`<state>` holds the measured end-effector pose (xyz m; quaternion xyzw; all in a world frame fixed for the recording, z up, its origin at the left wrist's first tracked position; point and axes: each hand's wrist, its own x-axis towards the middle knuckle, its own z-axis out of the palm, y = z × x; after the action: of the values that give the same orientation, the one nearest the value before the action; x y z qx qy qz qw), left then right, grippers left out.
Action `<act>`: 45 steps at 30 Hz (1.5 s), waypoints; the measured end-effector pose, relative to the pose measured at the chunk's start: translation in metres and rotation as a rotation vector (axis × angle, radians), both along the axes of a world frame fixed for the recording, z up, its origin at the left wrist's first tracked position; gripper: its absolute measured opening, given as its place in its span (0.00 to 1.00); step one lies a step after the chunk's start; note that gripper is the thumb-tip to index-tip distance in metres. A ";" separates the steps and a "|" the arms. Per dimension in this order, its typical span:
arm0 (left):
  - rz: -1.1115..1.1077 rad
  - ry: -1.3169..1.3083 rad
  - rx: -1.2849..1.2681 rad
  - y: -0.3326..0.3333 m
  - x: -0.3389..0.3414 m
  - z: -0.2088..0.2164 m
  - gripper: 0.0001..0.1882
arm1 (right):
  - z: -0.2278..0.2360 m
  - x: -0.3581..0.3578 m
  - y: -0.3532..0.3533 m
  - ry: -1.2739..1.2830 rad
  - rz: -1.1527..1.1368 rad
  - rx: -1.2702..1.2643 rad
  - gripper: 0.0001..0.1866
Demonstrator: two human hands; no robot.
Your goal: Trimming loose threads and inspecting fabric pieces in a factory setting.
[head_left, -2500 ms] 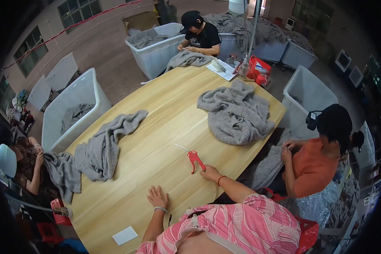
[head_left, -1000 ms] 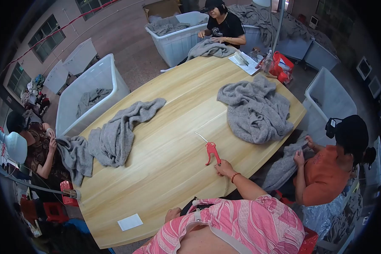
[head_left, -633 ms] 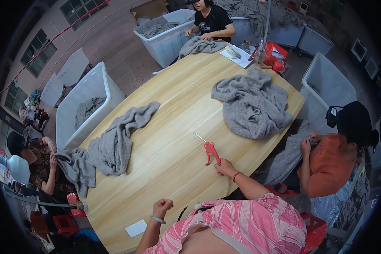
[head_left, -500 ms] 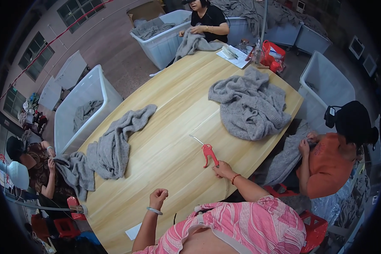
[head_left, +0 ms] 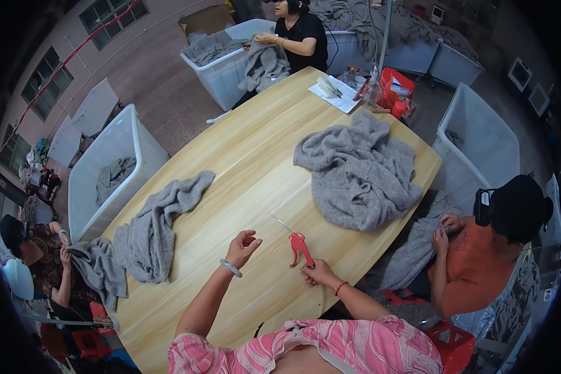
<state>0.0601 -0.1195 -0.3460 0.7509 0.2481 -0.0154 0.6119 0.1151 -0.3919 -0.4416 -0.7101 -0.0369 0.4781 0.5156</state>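
Note:
My right hand [head_left: 318, 272] grips the base of a red air blow gun [head_left: 298, 247] with a thin metal nozzle pointing away from me, over the middle of the table. Its trigger hangs on the left side, apart from my fingers. My left hand [head_left: 243, 247], with a pale bangle at the wrist, hovers left of the blow gun. Its fingers are loosely bent and apart, holding nothing. Beyond the gun lies a heap of grey knitted garments [head_left: 361, 174]. Another grey knit piece [head_left: 149, 240] stretches along the table's left side.
The wooden table [head_left: 243, 168] has co-workers at its left, far and right sides, each handling grey knitwear. White bins stand around it, such as one on the left [head_left: 134, 124]. Papers [head_left: 334, 93] and a red bag [head_left: 396, 90] sit at the far end.
My left hand has moved forward and its fingers have opened, near the blow gun. The blow gun stays in my right hand. The far co-worker has lifted a garment off the table edge.

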 end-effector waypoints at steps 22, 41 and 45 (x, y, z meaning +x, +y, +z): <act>0.086 -0.111 0.965 0.019 0.176 -0.011 0.58 | 0.004 0.028 -0.036 -0.101 -0.104 -0.065 0.12; 0.151 0.597 0.885 0.060 -0.086 -0.076 0.50 | 0.006 0.006 -0.092 -0.268 -0.429 -0.079 0.07; 0.241 0.275 1.195 0.037 -0.097 -0.059 0.44 | 0.032 0.009 -0.085 -0.413 -0.417 -0.046 0.07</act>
<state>-0.0366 -0.0827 -0.4046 0.9213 0.3734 0.0986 0.0462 0.1239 -0.4770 -0.4094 -0.7963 0.0165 0.2078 0.5679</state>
